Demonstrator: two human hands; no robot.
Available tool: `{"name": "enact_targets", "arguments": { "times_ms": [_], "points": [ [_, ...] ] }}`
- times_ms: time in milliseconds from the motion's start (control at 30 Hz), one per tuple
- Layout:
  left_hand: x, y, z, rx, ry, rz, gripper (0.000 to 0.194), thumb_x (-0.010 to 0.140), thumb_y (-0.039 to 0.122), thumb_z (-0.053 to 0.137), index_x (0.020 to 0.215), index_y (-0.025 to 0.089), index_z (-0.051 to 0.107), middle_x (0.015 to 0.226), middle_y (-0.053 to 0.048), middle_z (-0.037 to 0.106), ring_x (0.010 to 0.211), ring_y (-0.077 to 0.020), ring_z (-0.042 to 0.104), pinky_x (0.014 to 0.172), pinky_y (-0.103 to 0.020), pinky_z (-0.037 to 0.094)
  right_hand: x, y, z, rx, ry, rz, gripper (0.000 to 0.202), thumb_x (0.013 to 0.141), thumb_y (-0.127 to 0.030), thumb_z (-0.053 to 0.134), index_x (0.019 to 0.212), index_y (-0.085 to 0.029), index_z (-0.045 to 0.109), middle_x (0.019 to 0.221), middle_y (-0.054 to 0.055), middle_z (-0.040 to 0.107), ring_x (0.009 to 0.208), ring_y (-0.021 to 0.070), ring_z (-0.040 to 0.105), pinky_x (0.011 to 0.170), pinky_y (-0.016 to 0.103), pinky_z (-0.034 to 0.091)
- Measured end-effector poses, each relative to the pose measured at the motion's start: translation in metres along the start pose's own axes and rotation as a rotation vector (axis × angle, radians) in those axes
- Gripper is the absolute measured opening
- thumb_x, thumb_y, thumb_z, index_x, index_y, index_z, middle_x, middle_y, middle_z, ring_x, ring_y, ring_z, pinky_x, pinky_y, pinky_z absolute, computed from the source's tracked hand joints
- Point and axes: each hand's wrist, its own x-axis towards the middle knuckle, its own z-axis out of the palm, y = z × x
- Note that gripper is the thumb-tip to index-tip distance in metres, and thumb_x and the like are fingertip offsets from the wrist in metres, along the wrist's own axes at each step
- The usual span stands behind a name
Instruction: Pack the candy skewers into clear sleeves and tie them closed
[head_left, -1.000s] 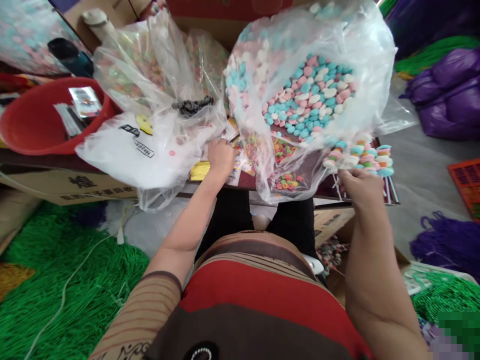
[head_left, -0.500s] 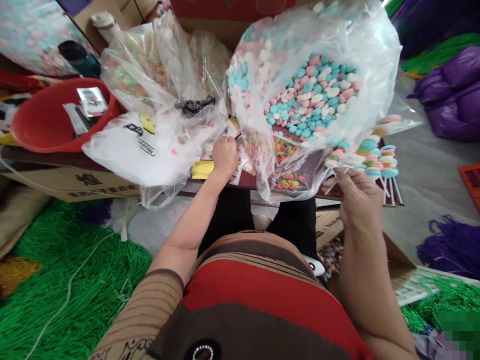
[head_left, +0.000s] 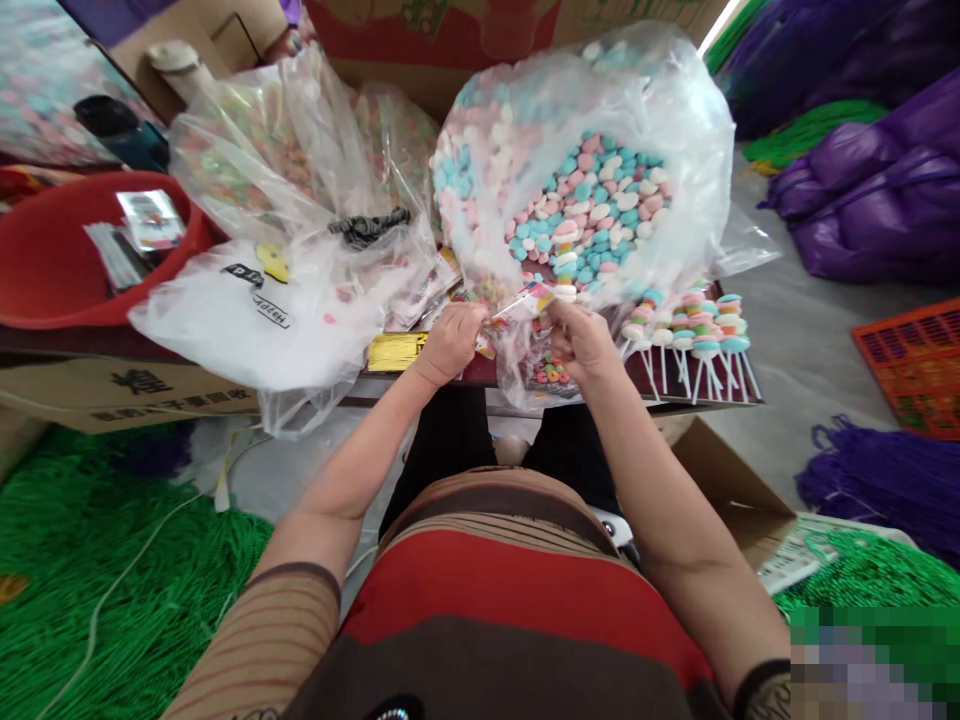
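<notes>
My left hand (head_left: 454, 340) pinches one end of a small printed clear packet (head_left: 525, 303), which stretches across to my right hand. Closed fingers of my right hand (head_left: 581, 338) grip a candy skewer (head_left: 565, 262) that points away from me, its stick mostly hidden. Those fingers also meet the packet's other end; whether they pinch it I cannot tell. Several candy skewers (head_left: 705, 325) with white sticks lie at the table's right edge. Beside my left hand is a stack of yellow strips (head_left: 396, 352). Ring-shaped candies (head_left: 553, 373) show in a clear bag below my right hand.
A large clear bag (head_left: 694, 190) of pink, blue and white candies stands behind my hands. To the left are a white printed bag (head_left: 217, 335) and a red basin (head_left: 45, 290). Cardboard boxes, green strands (head_left: 135, 580) and an orange crate (head_left: 919, 365) surround the table.
My right hand has moved left from the skewers at the table edge, carrying one candy skewer. My left hand has lifted a printed packet, now between both hands. The view has shifted slightly.
</notes>
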Motion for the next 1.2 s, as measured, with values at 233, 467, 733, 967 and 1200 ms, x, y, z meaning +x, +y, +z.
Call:
{"name": "enact_targets", "arguments": {
  "times_ms": [233,467,733,967,1200],
  "points": [
    [0.002,-0.001,0.001,-0.015,-0.072,0.072,0.042,0.102,0.024,0.025,0.103,0.018,0.067,0.109,-0.021,0.074,0.107,-0.0296,0.069,0.101,-0.051,0.051,0.01,-0.004,-0.005,0.002,-0.133,0.026,0.061,0.057,-0.067,0.09,0.069,-0.022,0.051,0.056,-0.008,0.05,0.038,-0.0004,0.019,0.034,0.019,0.008],
    [0.018,0.019,-0.009,-0.223,-0.034,-0.1,0.047,0.098,0.051,0.054,0.127,0.015,0.06,0.119,-0.017,0.074,0.112,-0.0276,0.068,0.105,-0.044,0.048,0.003,0.002,-0.002,-0.02,-0.05,-0.075,0.044,0.061,-0.044,0.093,0.068,-0.021,0.056,0.052,-0.012,0.039,0.039,0.0005,0.021,0.036,0.02,0.013],
    [0.036,0.033,-0.029,-0.735,-0.152,-0.365,0.04,0.084,0.056,0.069,0.082,0.016,0.065,0.075,0.0,0.066,0.072,-0.0144,0.059,0.07,-0.027,0.045,-0.013,0.002,-0.001,0.041,-0.005,-0.159,0.039,0.056,-0.041,0.09,0.07,-0.022,0.059,0.051,-0.012,0.04,0.042,0.0022,0.023,0.04,0.022,0.016],
    [0.033,0.047,-0.04,-0.593,-0.268,-0.178,0.033,0.084,0.04,0.068,0.064,0.019,0.051,0.066,0.003,0.052,0.067,-0.0129,0.046,0.067,-0.028,0.036,-0.022,0.0,-0.012,-0.045,0.031,-0.162,0.032,0.055,-0.04,0.09,0.071,-0.02,0.07,0.051,-0.01,0.042,0.046,0.0035,0.023,0.042,0.023,0.016],
    [0.015,0.068,-0.032,-0.718,-0.316,-0.248,0.047,0.094,0.055,0.051,0.062,0.021,0.043,0.06,0.003,0.043,0.064,-0.0126,0.043,0.063,-0.028,0.033,-0.032,0.018,-0.017,-0.112,0.139,-0.218,0.047,0.059,-0.058,0.088,0.063,-0.022,0.058,0.051,-0.009,0.041,0.043,0.0045,0.029,0.039,0.023,0.023]
  ]
}}
